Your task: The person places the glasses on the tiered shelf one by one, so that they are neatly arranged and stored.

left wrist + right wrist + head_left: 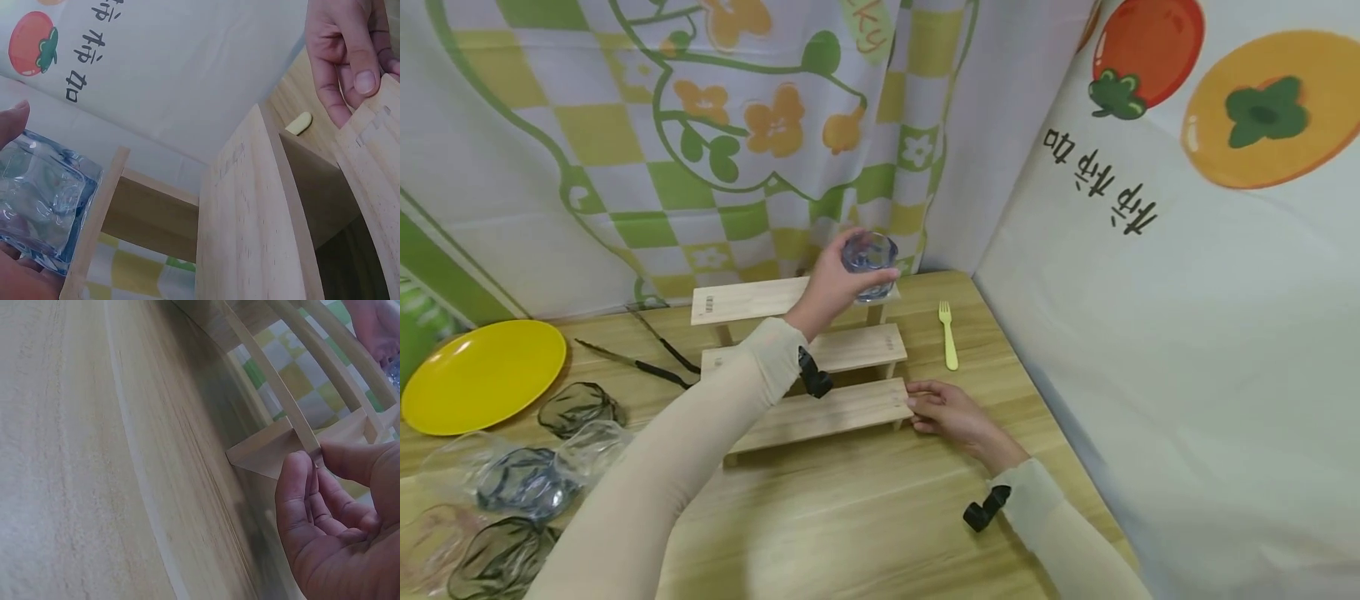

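My left hand (833,282) grips a clear blue glass cup (872,254) at the right end of the top board of a three-tier wooden stand (820,417). In the left wrist view the cup (44,194) is right at the top board's edge, with thumb and fingers around it. Lower down, my right hand (955,419) pinches the right end of the stand's lowest board between thumb and fingers. The right wrist view shows that board's end (306,434) at the fingertips. My left forearm covers part of the stand's left side.
A light yellow fork (949,335) lies right of the stand. To the left are a yellow plate (482,375), black-handled tongs (658,367) and several clear and tinted glass cups (527,483). A checkered curtain (737,167) hangs behind; a white printed wall (1187,333) borders the right.
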`<state>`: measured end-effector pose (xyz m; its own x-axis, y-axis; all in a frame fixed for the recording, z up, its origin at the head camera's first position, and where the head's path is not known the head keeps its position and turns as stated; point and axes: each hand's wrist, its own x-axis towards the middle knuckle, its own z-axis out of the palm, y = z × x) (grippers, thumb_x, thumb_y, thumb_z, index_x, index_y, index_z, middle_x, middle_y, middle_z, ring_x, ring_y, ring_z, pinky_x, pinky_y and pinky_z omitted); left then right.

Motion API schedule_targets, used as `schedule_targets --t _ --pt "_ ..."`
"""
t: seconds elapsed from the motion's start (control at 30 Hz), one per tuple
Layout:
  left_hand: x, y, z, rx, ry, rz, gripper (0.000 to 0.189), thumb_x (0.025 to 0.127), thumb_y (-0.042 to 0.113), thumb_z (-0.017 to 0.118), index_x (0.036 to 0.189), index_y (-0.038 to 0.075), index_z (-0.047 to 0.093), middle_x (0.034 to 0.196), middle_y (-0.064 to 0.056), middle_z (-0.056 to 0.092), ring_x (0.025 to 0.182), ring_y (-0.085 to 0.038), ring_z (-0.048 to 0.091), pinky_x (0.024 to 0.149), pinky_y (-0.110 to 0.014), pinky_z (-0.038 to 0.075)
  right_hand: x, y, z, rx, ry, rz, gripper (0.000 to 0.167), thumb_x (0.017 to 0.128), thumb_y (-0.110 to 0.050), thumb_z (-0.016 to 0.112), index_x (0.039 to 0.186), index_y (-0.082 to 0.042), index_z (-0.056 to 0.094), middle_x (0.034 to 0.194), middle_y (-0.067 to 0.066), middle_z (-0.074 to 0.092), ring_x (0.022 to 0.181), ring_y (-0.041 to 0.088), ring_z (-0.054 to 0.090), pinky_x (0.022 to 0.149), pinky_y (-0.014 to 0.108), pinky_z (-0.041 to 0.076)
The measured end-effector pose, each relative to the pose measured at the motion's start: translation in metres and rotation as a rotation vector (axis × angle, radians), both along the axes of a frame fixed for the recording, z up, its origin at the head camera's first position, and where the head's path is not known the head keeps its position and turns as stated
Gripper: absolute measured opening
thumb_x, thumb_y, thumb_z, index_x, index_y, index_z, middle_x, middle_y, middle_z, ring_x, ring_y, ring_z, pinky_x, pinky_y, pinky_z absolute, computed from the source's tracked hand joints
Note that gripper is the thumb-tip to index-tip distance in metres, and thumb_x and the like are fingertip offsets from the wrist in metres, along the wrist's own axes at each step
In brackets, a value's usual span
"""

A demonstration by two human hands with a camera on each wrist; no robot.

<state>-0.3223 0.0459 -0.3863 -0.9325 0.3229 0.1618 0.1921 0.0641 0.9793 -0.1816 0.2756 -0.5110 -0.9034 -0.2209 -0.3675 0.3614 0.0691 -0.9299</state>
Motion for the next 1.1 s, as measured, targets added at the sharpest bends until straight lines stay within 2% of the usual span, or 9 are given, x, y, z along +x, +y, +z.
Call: schedule_targets --t 0.2,0.33,0.43,0.53,0.6,0.67,0.87,1.0,1.1 --pt "-0.003 -0.004 -0.002 -0.004 0.004 -0.015 0.102 0.076 0.044 0.090 0.157 0.015 0.034 0.148 0.004 0.049 0.137 -0.018 0.041 0.110 -0.036 0.038 -0.001 -0.003 0.000 0.015 -0.003 0.003 0.042 0.102 -0.004 0.061 0.140 0.006 0.049 0.100 0.012 0.066 0.086 0.018 0.064 0.076 0.029 0.058" --pt "-0.002 -0.005 0.000 -0.017 -0.022 -0.034 0.110 0.077 0.044 0.090 0.161 0.019 0.023 0.156 0.000 0.040 0.143 -0.019 0.034 0.113 -0.039 0.035 0.000 -0.003 0.001 0.020 -0.008 -0.017 0.041 0.102 -0.004 0.062 0.140 0.007 0.050 0.100 0.012 0.066 0.085 0.018 0.064 0.074 0.027 0.058" --pt "0.004 -0.011 0.002 -0.052 -0.014 -0.041 0.116 0.077 0.052 0.086 0.163 0.030 0.011 0.163 0.000 0.027 0.149 -0.020 0.024 0.114 -0.045 0.033 -0.001 -0.003 0.001 0.024 -0.007 -0.026 0.040 0.102 -0.005 0.062 0.139 0.006 0.051 0.099 0.012 0.066 0.085 0.018 0.064 0.074 0.028 0.058" --pt "0.015 -0.024 0.002 -0.096 0.036 -0.022 0.115 0.079 0.057 0.083 0.163 0.034 0.007 0.165 0.000 0.022 0.150 -0.021 0.018 0.115 -0.050 0.030 -0.001 -0.002 0.001 0.025 -0.012 -0.033 0.040 0.102 -0.006 0.062 0.138 0.005 0.052 0.098 0.012 0.066 0.085 0.018 0.064 0.075 0.028 0.058" --pt "0.027 -0.038 -0.001 -0.120 0.091 -0.001 0.110 0.083 0.054 0.081 0.163 0.030 0.009 0.164 -0.003 0.024 0.150 -0.023 0.019 0.118 -0.050 0.024 -0.002 -0.002 -0.001 0.019 -0.020 -0.033 0.040 0.102 -0.007 0.062 0.139 0.004 0.052 0.098 0.011 0.066 0.085 0.018 0.065 0.076 0.029 0.058" --pt "0.044 -0.059 -0.008 -0.121 0.136 0.014 0.103 0.088 0.047 0.079 0.163 0.026 0.011 0.163 -0.005 0.027 0.150 -0.024 0.021 0.119 -0.050 0.020 -0.003 -0.004 -0.002 0.019 -0.027 -0.024 0.041 0.102 -0.009 0.062 0.139 0.005 0.051 0.099 0.011 0.066 0.085 0.018 0.064 0.076 0.029 0.058" --pt "0.104 -0.129 -0.029 -0.117 0.173 0.044 0.080 0.098 0.025 0.071 0.161 0.026 0.022 0.160 -0.003 0.033 0.149 -0.022 0.021 0.119 -0.056 0.016 -0.007 -0.005 -0.002 0.018 -0.033 -0.045 0.039 0.103 -0.009 0.061 0.137 0.007 0.049 0.107 0.013 0.063 0.083 0.019 0.063 0.072 0.029 0.057" --pt "0.143 -0.178 -0.042 -0.137 0.188 0.140 0.073 0.098 0.012 0.070 0.158 0.017 0.029 0.157 -0.008 0.038 0.149 -0.026 0.024 0.120 -0.050 0.017 -0.010 -0.005 -0.003 0.021 -0.032 -0.028 0.041 0.103 -0.011 0.062 0.138 0.006 0.048 0.113 0.014 0.062 0.087 0.019 0.063 0.074 0.029 0.057" --pt "0.173 -0.212 -0.050 -0.210 0.158 0.238 0.070 0.099 0.012 0.069 0.157 0.012 0.032 0.156 -0.014 0.038 0.147 -0.035 0.026 0.119 -0.053 0.017 -0.011 -0.008 -0.003 0.020 -0.043 -0.013 0.042 0.103 -0.011 0.062 0.139 0.005 0.047 0.116 0.015 0.060 0.089 0.020 0.063 0.076 0.030 0.057"
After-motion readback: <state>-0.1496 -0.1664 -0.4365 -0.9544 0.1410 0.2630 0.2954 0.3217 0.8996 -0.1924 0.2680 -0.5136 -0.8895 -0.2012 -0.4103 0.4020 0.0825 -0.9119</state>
